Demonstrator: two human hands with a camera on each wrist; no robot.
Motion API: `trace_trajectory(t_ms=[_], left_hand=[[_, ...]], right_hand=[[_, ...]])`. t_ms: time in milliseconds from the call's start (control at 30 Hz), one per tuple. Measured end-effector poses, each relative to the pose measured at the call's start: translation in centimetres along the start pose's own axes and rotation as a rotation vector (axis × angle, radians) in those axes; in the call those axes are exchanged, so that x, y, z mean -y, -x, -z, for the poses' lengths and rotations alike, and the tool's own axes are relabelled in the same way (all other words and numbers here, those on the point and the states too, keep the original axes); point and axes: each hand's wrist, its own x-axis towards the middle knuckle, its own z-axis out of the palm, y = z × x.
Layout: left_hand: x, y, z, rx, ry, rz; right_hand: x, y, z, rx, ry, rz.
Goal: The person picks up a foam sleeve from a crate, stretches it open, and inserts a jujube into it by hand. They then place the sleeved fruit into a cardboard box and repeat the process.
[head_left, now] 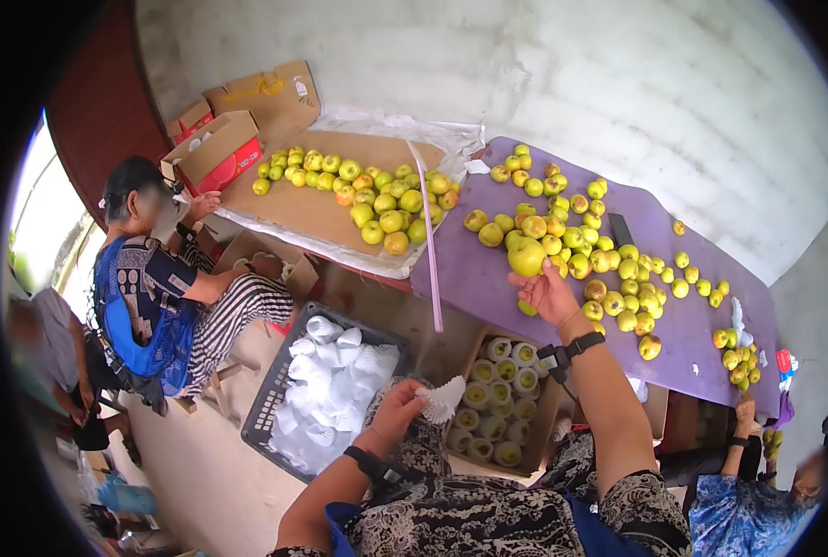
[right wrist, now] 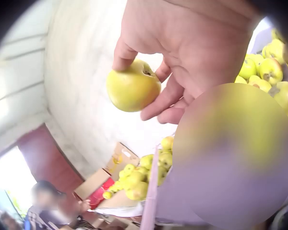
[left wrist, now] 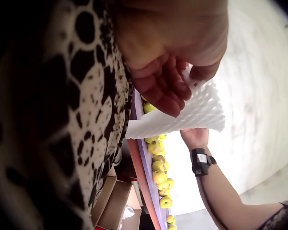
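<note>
My right hand (head_left: 551,295) holds a yellow-green apple (head_left: 526,257) above the purple table. In the right wrist view the thumb and fingers of that hand (right wrist: 182,52) grip the apple (right wrist: 133,87) at its sides. Lower down, my left hand (head_left: 395,414) pinches a white foam net sleeve (head_left: 442,400) over my lap. The left wrist view has the left hand (left wrist: 168,52) close up, fingers curled at the top of the sleeve (left wrist: 192,109), whose wide end flares out. Apple and sleeve are apart.
Many apples (head_left: 627,271) lie on the purple table (head_left: 711,232); more lie on the cardboard-covered table (head_left: 293,209). Below are a dark crate (head_left: 270,385) of white foam sleeves and a box (head_left: 534,446) of wrapped apples. One person (head_left: 154,269) sits at left, another (head_left: 748,506) at lower right.
</note>
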Motion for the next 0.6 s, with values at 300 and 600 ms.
trace_trajectory(t_ms=[300, 600], left_hand=[[0.0, -0.6, -2.0, -0.24, 0.081, 0.029], [-4.0, 1.5, -8.0, -0.259, -0.154, -0.111]], right_hand=[[1.8, 12.7, -9.1, 0.345, -0.175, -0.077], [1.8, 18.9, -14.8, 0.467, 0.299, -0.043]])
